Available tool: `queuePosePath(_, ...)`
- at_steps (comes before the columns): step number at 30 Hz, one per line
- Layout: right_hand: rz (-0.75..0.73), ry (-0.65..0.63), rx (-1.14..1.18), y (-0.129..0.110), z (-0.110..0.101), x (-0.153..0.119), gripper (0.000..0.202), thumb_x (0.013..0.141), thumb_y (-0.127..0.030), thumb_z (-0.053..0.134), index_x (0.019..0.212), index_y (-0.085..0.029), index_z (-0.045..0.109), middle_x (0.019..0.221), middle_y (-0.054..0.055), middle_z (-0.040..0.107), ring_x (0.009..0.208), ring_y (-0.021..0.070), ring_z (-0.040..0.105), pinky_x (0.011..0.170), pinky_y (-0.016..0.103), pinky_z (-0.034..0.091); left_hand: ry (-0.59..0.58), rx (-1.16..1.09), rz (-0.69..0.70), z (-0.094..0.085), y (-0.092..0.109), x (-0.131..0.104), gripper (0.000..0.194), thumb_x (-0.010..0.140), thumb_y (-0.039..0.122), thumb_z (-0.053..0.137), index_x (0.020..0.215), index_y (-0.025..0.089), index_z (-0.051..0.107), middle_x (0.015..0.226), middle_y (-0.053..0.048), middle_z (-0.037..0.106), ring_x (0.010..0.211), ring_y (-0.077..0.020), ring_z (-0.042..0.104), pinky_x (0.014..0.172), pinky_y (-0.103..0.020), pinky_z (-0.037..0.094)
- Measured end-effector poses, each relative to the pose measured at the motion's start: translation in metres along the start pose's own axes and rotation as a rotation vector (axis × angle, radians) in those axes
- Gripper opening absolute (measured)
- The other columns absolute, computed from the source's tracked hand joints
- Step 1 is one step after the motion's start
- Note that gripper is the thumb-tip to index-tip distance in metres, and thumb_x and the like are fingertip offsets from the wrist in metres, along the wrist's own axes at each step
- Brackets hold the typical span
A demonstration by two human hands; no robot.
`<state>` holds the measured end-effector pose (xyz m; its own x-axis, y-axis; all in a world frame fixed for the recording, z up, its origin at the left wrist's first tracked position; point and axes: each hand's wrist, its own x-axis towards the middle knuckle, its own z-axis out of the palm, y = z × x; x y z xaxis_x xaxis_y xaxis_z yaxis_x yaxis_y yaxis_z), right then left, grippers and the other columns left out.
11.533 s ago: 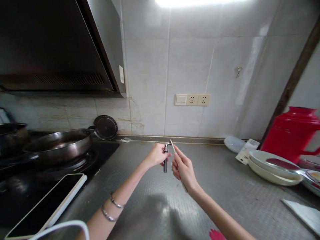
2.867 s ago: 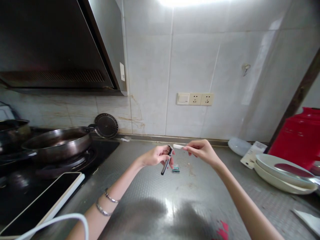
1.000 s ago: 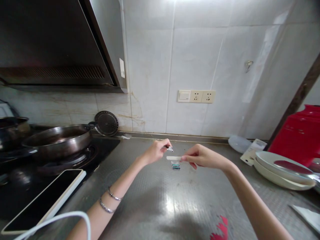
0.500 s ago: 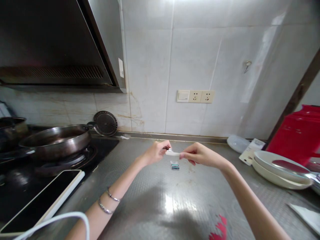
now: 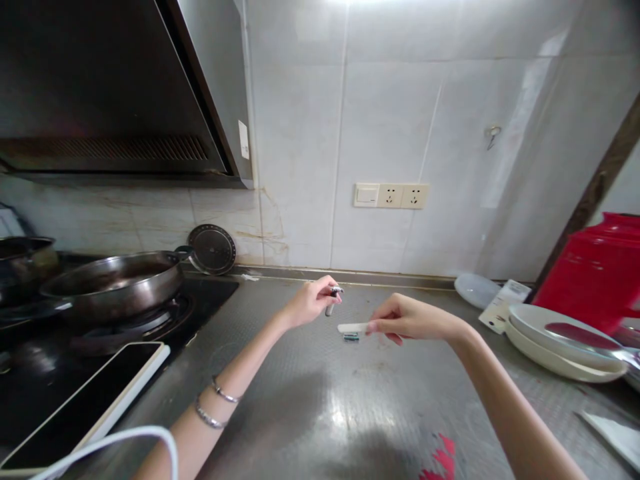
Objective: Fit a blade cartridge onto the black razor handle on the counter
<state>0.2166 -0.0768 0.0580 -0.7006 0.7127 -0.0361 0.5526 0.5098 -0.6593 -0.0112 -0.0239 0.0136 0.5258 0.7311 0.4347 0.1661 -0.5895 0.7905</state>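
Between the thumb and fingers of my right hand (image 5: 400, 320) is a slim white stick, perhaps a handle (image 5: 353, 328), held nearly level and pointing left. My left hand (image 5: 311, 301) pinches a small dark piece with a silvery top (image 5: 336, 291); a pale, greyish part sticks out below the fingers. Its exact kind is too small to tell. Just below the white stick, a small flat item with teal and dark stripes (image 5: 351, 338) lies on the metal counter (image 5: 300, 400), partly covered by the stick. The two hands are apart.
On the left, a wide steel pan (image 5: 120, 273) stands on the black stove, near a phone-like slab (image 5: 85, 407) and a white cable (image 5: 125, 430). Stacked pale dishes (image 5: 555, 343), a small card package (image 5: 505, 305) and a red container (image 5: 590, 273) are at right.
My hands have separated. The right hand has drawn the white stick right and down, over the striped item; the left hand keeps the small dark piece, which now hangs tilted.
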Motion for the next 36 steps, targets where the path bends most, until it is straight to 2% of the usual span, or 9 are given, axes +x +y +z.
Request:
queuePosePath(4, -0.048, 0.099, 0.127, -0.004, -0.001, 0.0, 0.04, 0.08, -0.048, 0.052, 0.077, -0.011, 0.067, 0.052, -0.002, 0.047, 0.042, 0.0049, 0.032, 0.039, 0.019, 0.022, 0.017, -0.132, -0.128, -0.001, 0.0, 0.002, 0.015, 0.075, 0.02, 0.057, 0.085, 0.014, 0.048, 0.074, -0.004, 0.063, 0.068, -0.0143, 0.063, 0.057, -0.023, 0.047)
queuePosePath(6, -0.075, 0.226, 0.241, -0.006, 0.0, 0.002, 0.037, 0.079, -0.046, 0.054, 0.082, -0.012, 0.066, 0.054, -0.003, 0.045, 0.043, 0.0047, 0.033, 0.039, 0.019, 0.022, 0.03, -0.17, -0.174, -0.001, 0.0, 0.002, 0.017, 0.074, 0.022, 0.058, 0.085, 0.014, 0.048, 0.073, -0.004, 0.063, 0.067, -0.0155, 0.063, 0.054, -0.022, 0.048)
queuePosePath(9, -0.139, 0.497, 0.586, -0.009, 0.008, 0.012, 0.031, 0.078, -0.041, 0.058, 0.095, -0.015, 0.062, 0.058, -0.005, 0.042, 0.044, 0.004, 0.032, 0.038, 0.018, 0.022, 0.062, -0.215, -0.213, -0.002, 0.001, 0.002, 0.021, 0.074, 0.026, 0.06, 0.086, 0.014, 0.048, 0.073, -0.005, 0.062, 0.066, -0.016, 0.064, 0.051, -0.022, 0.049)
queuePosePath(11, -0.199, 0.591, 0.875, -0.011, 0.021, 0.023, 0.031, 0.077, -0.039, 0.06, 0.101, -0.018, 0.059, 0.06, -0.006, 0.04, 0.043, 0.0032, 0.029, 0.037, 0.017, 0.02, 0.086, -0.224, -0.216, -0.002, 0.001, 0.002, 0.022, 0.073, 0.026, 0.061, 0.086, 0.014, 0.048, 0.072, -0.004, 0.062, 0.064, -0.0156, 0.064, 0.05, -0.022, 0.049)
queuePosePath(14, -0.226, 0.56, 1.186, -0.014, 0.048, 0.041, 0.029, 0.077, -0.038, 0.061, 0.1, -0.022, 0.056, 0.057, -0.008, 0.035, 0.04, 0.0019, 0.019, 0.034, 0.014, 0.013, 0.092, -0.202, -0.202, -0.002, 0.0, 0.002, 0.022, 0.073, 0.026, 0.061, 0.087, 0.014, 0.049, 0.07, -0.004, 0.062, 0.063, -0.016, 0.063, 0.049, -0.023, 0.049)
queuePosePath(17, -0.194, 0.493, 1.335, -0.02, 0.073, 0.055, 0.028, 0.077, -0.041, 0.06, 0.098, -0.023, 0.054, 0.053, -0.01, 0.031, 0.037, 0.0016, 0.012, 0.032, 0.013, 0.008, 0.069, -0.181, -0.174, -0.003, 0.0, 0.002, 0.023, 0.073, 0.028, 0.061, 0.087, 0.013, 0.051, 0.068, -0.003, 0.062, 0.061, -0.0159, 0.062, 0.048, -0.024, 0.049)
queuePosePath(23, -0.227, 0.577, 1.385, -0.031, 0.097, 0.063, 0.026, 0.075, -0.04, 0.063, 0.079, -0.019, 0.049, 0.051, -0.011, 0.029, 0.037, 0.0009, 0.01, 0.031, 0.013, 0.007, 0.075, -0.171, -0.154, -0.004, 0.005, 0.001, 0.02, 0.072, 0.025, 0.06, 0.085, 0.013, 0.051, 0.064, 0.0, 0.06, 0.055, -0.0106, 0.057, 0.049, -0.021, 0.046)
queuePosePath(29, -0.066, 0.549, 1.442, -0.035, 0.129, 0.059, 0.03, 0.074, -0.045, 0.062, 0.084, -0.02, 0.05, 0.05, -0.011, 0.024, 0.038, 0.0016, 0.009, 0.031, 0.013, 0.005, 0.077, -0.142, -0.141, -0.004, -0.002, 0.002, 0.018, 0.068, 0.013, 0.055, 0.086, 0.013, 0.051, 0.062, 0.0, 0.059, 0.053, -0.0104, 0.057, 0.047, -0.017, 0.042)
queuePosePath(36, -0.145, 0.676, 1.417, -0.04, 0.114, 0.057, 0.03, 0.073, -0.043, 0.063, 0.072, -0.019, 0.045, 0.05, -0.011, 0.025, 0.039, 0.0018, 0.009, 0.032, 0.014, 0.006, 0.034, -0.117, -0.115, -0.002, -0.005, 0.003, 0.014, 0.07, 0.017, 0.056, 0.082, 0.013, 0.052, 0.057, 0.003, 0.055, 0.05, -0.0081, 0.053, 0.046, -0.016, 0.038)
